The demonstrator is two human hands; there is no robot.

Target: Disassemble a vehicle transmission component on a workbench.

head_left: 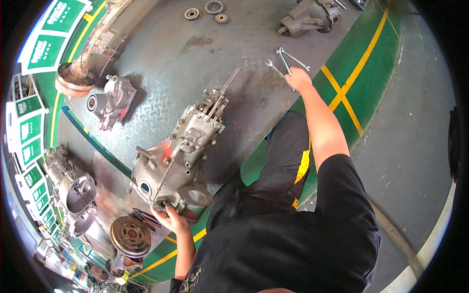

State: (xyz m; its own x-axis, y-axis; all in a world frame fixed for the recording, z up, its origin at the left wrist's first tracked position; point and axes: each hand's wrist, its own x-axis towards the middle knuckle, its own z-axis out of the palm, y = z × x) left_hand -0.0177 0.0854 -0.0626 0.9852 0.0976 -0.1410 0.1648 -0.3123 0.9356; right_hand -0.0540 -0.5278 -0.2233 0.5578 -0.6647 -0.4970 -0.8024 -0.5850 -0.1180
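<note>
A large grey metal gearbox (183, 149) lies on the steel-topped workbench, its long shaft pointing away to the upper right. My left hand (173, 220) grips the near left edge of its housing, thumb and fingers closed around the rim. Off to the right, my right hand (298, 78) is closed on a wrench (283, 63) at the bench edge. An open-end wrench (274, 68) lies just left of that hand, partly under it. Another wrench (297, 59) rests beyond the knuckles, slanting to the right. My fingers hide parts of these tools.
Three loose gears (214, 7) sit at the far side, with a metal housing (310, 20) to their right. A smaller casting (112, 100) stands left of the gearbox. Another gearbox casing (73, 193) and a round drum (130, 237) are at left. Green floor with yellow lines (342, 93) borders the bench.
</note>
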